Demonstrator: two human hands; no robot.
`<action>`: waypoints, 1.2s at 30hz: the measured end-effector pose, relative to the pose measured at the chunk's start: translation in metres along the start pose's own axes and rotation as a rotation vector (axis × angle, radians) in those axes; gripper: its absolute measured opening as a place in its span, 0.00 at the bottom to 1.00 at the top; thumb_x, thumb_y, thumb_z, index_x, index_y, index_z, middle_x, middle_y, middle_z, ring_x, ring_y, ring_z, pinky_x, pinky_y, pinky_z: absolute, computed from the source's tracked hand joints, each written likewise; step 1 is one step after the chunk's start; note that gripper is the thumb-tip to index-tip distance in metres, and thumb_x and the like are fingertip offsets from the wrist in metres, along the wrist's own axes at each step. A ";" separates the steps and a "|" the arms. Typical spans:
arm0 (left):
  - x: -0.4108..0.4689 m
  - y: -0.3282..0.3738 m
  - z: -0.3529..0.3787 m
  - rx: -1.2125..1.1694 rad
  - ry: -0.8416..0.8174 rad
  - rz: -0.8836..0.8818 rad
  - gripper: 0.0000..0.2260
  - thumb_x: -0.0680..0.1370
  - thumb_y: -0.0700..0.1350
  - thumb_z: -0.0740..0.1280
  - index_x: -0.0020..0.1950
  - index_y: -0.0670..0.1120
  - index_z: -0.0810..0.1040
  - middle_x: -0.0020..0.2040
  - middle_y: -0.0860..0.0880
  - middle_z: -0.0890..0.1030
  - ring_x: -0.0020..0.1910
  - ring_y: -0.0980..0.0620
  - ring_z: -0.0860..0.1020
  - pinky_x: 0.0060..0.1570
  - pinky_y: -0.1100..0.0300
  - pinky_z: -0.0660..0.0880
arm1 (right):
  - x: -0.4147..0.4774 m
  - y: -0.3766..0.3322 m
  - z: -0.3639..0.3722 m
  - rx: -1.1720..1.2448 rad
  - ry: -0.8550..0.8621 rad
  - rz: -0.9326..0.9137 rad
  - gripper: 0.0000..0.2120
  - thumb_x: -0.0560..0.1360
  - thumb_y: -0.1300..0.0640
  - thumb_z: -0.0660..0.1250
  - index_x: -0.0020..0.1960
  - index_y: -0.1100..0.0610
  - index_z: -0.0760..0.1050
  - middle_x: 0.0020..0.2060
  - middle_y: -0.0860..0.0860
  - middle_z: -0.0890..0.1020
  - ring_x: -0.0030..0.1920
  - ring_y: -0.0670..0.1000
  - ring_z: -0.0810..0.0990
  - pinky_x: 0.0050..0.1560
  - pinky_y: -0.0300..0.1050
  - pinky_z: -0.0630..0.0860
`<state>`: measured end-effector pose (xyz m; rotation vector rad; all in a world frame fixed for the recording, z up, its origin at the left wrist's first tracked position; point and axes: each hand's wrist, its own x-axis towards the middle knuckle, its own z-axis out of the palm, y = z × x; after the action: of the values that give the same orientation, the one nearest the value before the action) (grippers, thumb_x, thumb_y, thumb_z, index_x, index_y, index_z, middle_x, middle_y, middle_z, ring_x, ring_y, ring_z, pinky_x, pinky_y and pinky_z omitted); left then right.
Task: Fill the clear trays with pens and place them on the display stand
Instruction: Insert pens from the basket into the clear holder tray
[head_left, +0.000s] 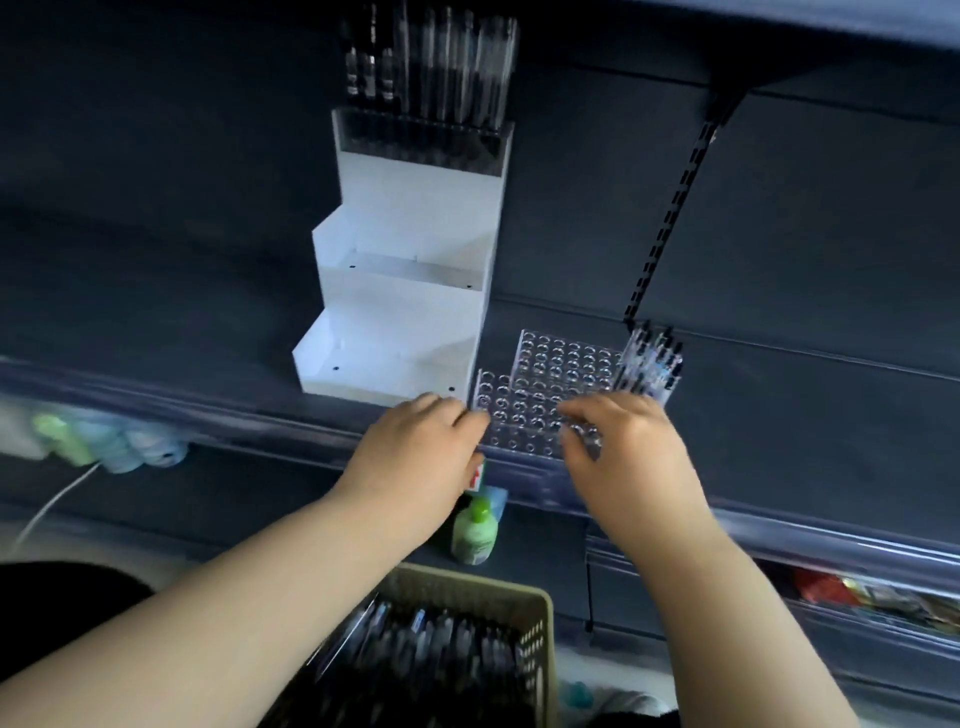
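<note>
The white display stand (410, 291) rises in three steps at the back of the dark shelf (779, 405). Its two lower steps hold nothing, and on its top step stands a filled tray (415, 140) with dark pens (431, 67) upright in it. To the right of the stand, two clear trays with rows of round holes lie flat on the shelf. The far tray (566, 358) has no pens, and the near tray (519, 421) lies at the shelf's front edge, partly over it. Just right of them, a smaller tray (652, 369) carries some pens.

The left hand (415, 452) holds the left edge of the near tray with curved fingers. The right hand (628, 452) holds its right part with bent fingers closed narrowly on it; the thumbs are hidden.

Below, a beige basket (540, 618) full of pens sits between the forearms. A green bottle (474, 530) stands on the lower shelf. The wall panels (156, 156) behind are dark blue.
</note>
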<state>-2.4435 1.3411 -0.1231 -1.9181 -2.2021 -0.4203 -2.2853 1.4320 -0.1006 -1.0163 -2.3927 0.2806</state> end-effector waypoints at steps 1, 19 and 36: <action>-0.018 -0.005 0.002 0.014 -0.031 -0.021 0.15 0.76 0.47 0.67 0.61 0.44 0.76 0.53 0.46 0.79 0.54 0.43 0.75 0.51 0.50 0.74 | -0.008 -0.004 0.009 -0.011 -0.049 0.002 0.12 0.75 0.59 0.66 0.58 0.57 0.78 0.52 0.54 0.80 0.57 0.55 0.73 0.55 0.45 0.70; -0.188 -0.060 0.089 0.006 -0.572 -0.341 0.12 0.79 0.48 0.58 0.60 0.49 0.75 0.58 0.49 0.77 0.59 0.47 0.72 0.56 0.56 0.70 | -0.158 -0.053 0.146 -0.102 -0.706 0.407 0.13 0.78 0.54 0.58 0.59 0.54 0.76 0.59 0.54 0.72 0.55 0.55 0.76 0.52 0.43 0.74; -0.166 -0.040 0.140 -0.363 -0.727 -0.734 0.25 0.77 0.56 0.64 0.69 0.45 0.67 0.65 0.44 0.75 0.61 0.45 0.75 0.57 0.56 0.71 | -0.132 -0.044 0.164 -0.119 -0.809 0.778 0.16 0.75 0.45 0.65 0.54 0.56 0.77 0.53 0.54 0.80 0.54 0.57 0.78 0.49 0.45 0.71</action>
<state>-2.4530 1.2281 -0.3119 -1.4591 -3.5307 -0.2394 -2.3236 1.3084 -0.2723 -2.1970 -2.5389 0.9875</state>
